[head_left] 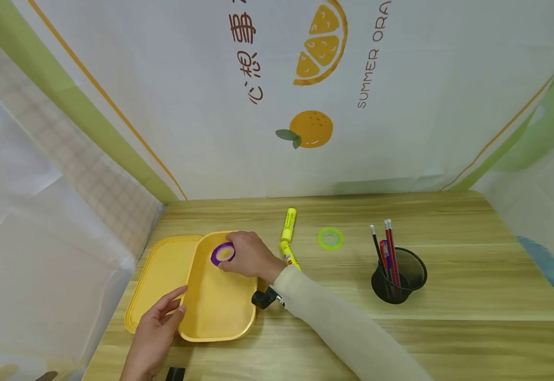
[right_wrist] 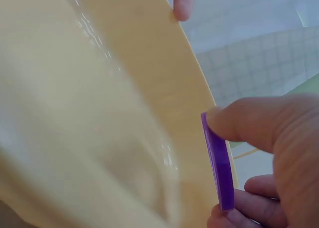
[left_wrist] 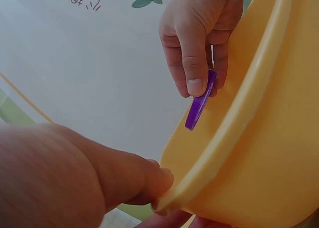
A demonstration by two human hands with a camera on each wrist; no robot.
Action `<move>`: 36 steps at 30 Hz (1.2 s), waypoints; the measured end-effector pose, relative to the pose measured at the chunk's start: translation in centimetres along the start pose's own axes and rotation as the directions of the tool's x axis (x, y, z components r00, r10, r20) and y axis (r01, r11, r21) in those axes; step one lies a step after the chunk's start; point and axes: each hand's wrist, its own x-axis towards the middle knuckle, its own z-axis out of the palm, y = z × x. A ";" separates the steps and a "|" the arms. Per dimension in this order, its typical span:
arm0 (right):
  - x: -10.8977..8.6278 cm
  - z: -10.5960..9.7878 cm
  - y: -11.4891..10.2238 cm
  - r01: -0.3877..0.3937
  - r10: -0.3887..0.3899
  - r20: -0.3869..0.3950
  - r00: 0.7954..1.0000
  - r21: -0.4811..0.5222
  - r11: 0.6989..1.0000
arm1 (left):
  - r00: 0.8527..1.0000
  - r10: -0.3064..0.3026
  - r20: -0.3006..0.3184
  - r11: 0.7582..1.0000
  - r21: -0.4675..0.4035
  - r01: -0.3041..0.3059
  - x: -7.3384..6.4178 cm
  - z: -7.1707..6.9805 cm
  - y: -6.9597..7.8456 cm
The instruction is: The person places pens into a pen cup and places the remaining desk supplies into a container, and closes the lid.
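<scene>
A deep yellow plastic box [head_left: 217,309] stands on the left of the table. My right hand [head_left: 252,255] pinches a purple ring [head_left: 214,257] by its edges, inside the far end of the box. In the right wrist view the purple ring [right_wrist: 220,170] appears edge-on between thumb and fingers, beside the box wall [right_wrist: 164,88]. My left hand [head_left: 155,329] is at the box's near left side. The left wrist view shows the left thumb [left_wrist: 144,175] on the box rim [left_wrist: 234,118] and fingers below it, gripping it.
A flat yellow lid [head_left: 158,275] lies left of the box, partly beneath it. Right of the box lie two yellow tubes [head_left: 288,225], one partly covered by my right sleeve, and a green ring [head_left: 330,231]. A black mesh cup [head_left: 383,288] holds several pencils and pens.
</scene>
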 end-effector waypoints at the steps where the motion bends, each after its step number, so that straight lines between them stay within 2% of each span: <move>1: 0.0 0.1 0.0 0.004 -0.004 0.002 1.000 -0.006 1.000 | 1.000 0.003 0.000 1.000 0.003 -0.003 0.0 0.0 0.0; 17: -0.7 0.9 0.0 0.079 -0.081 -0.006 0.997 -0.156 0.985 | 0.999 0.038 -0.010 0.999 0.035 -0.038 0.1 0.0 -0.4; 25: -0.4 0.8 0.1 0.049 -0.048 0.007 0.999 -0.133 0.990 | 0.999 0.047 -0.004 0.998 0.031 -0.047 0.2 0.0 -0.4; 29: -0.4 0.7 0.0 0.045 -0.044 0.009 0.999 -0.139 0.989 | 0.999 0.050 -0.002 0.998 0.031 -0.050 0.1 0.0 -0.4; 36: -0.7 0.4 0.1 0.053 -0.054 -0.004 0.999 -0.087 0.995 | 0.999 0.041 -0.001 0.999 0.028 -0.041 0.0 0.0 -0.2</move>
